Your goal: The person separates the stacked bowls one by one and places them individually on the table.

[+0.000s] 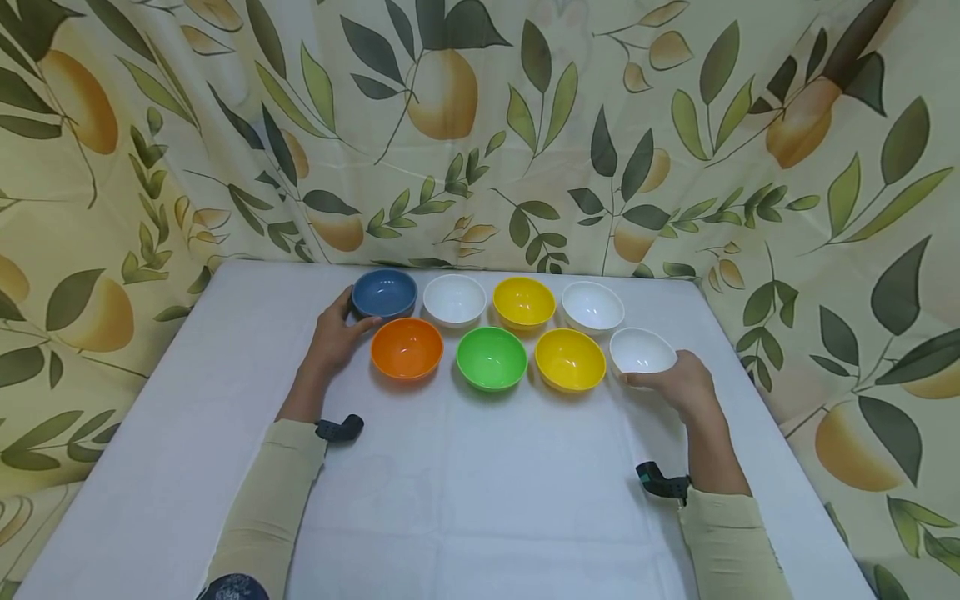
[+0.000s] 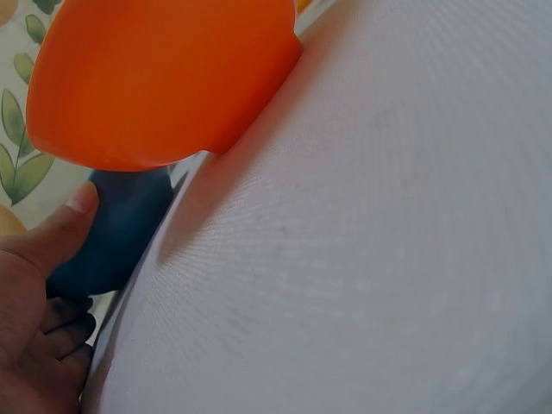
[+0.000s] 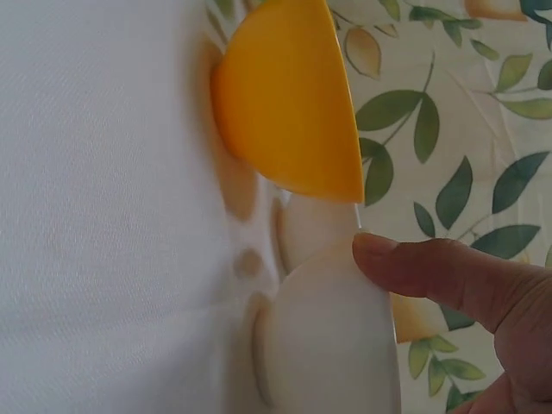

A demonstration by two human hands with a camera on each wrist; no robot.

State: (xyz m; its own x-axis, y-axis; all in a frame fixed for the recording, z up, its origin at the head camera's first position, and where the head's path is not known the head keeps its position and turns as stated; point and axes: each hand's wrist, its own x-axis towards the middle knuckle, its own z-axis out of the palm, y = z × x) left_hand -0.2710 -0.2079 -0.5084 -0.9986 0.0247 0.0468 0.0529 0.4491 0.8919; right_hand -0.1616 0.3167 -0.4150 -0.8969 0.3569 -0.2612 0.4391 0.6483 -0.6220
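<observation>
At the left end of the back row, my left hand (image 1: 332, 333) holds a blue bowl (image 1: 384, 293) by its side, thumb in front and fingers around the far left. The left wrist view shows that thumb against the blue bowl (image 2: 129, 228), partly hidden behind an orange bowl (image 2: 164, 78). My right hand (image 1: 686, 385) grips a white bowl (image 1: 642, 352) at the right end of the front row. Its thumb (image 3: 405, 263) lies on the white bowl's rim in the right wrist view, and a yellow bowl (image 3: 289, 99) stands just beyond.
Between the hands, a green bowl (image 1: 492, 358) and a yellow bowl (image 1: 570, 360) stand in front. Behind them are a white bowl (image 1: 454, 301), another yellow bowl (image 1: 524, 302) and another white bowl (image 1: 592, 307). A white cloth (image 1: 480, 483) covers the table; patterned fabric (image 1: 480, 183) hangs behind.
</observation>
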